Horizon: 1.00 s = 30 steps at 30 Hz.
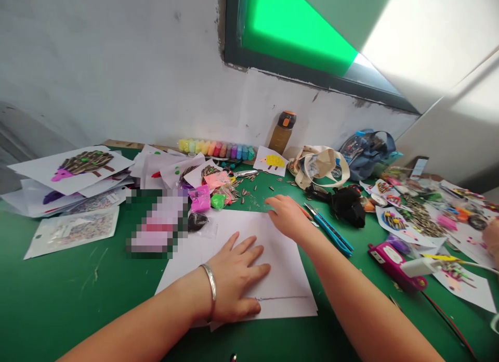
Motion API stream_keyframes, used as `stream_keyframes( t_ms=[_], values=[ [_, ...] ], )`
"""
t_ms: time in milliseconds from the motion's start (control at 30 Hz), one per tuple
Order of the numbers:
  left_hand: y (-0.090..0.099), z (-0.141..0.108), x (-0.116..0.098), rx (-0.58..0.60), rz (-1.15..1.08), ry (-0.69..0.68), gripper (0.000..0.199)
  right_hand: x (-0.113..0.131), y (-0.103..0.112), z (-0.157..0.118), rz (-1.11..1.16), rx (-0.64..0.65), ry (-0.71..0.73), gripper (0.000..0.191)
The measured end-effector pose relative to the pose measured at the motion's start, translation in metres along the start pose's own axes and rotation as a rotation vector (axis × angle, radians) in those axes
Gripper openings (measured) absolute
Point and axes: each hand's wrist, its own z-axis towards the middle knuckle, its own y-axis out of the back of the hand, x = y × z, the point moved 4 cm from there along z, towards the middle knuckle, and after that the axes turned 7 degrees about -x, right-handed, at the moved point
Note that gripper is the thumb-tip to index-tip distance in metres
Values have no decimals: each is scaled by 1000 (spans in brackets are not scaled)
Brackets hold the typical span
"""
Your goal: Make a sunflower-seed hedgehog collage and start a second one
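My left hand (237, 279) lies flat on a stack of white paper (280, 263), fingers spread, a silver bangle on its wrist. A dark line runs along the near edge of the top sheet. At the far right corner of the paper is my right hand (288, 216), its fingers loosely bent and a little apart, with nothing seen in them. Just right of it lie blue-handled scissors (335, 237). Sunflower seeds (244, 192) are scattered beyond the paper, beside bags of pink clay (200, 197), green clay (218, 201) and black clay (197, 221).
Hedgehog pictures (83, 167) are stacked at left, near a bag of small beads (74, 229). Coloured clay packs (218, 150), a brown bottle (283, 132) and a cloth bag (322, 164) stand along the wall. At right are a magenta device (397, 266) and another person's hand (491, 240).
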Motion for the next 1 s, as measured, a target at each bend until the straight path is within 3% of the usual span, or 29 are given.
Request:
stream_keyframes(
  t_ms=[200,400,500,633,833,1000],
  values=[
    [4,-2,3,36,-49,-22,71,52,-20,45,157,56,12,41],
    [-6,2,7,5,-37,-20,74,92,-46,86,259,58,-8,33],
    [-11,6,8,-18,-24,-8,81,109,-50,96,293,72,23,40],
    [-15,5,10,-14,-15,1,78,98,-39,102,286,42,27,52],
    [-13,2,12,-25,-34,-6,75,52,-33,105,127,3,-3,40],
    [-13,4,13,-18,-37,8,75,66,-53,111,84,0,177,31]
  ],
)
